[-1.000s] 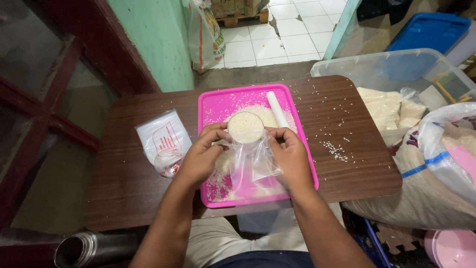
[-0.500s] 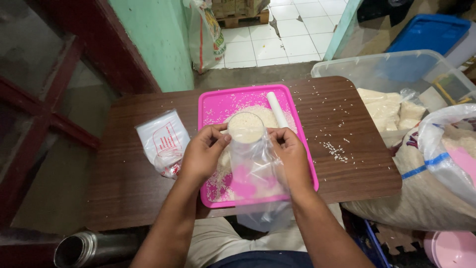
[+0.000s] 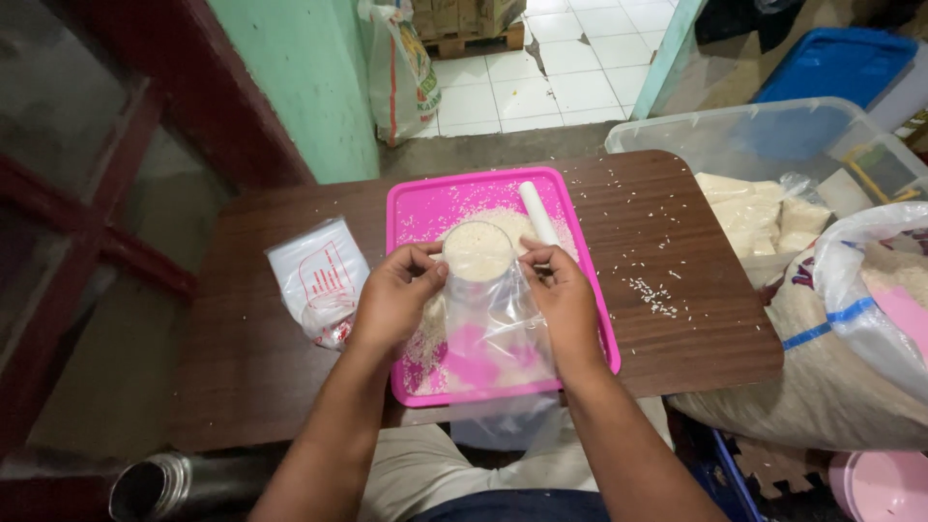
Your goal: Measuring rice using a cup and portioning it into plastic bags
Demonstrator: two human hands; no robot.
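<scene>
head view | worn on the person's head | looks steeply down and forward | close above table (image 3: 677, 242), hands (image 3: 396, 295) and tray (image 3: 416, 208) | tiled floor at top edge

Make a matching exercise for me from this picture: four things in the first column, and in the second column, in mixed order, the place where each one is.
Things:
1. cup of rice
2. white tube
3. stack of small bags
4. scattered grains

Places:
A. lying on the table left of the pink tray
B. on the bare table right of the tray
C. between the left hand and the right hand, at the mouth of a clear bag
D. lying on the tray near its far right corner

Pairs: 1-C, 2-D, 3-A, 4-B
</scene>
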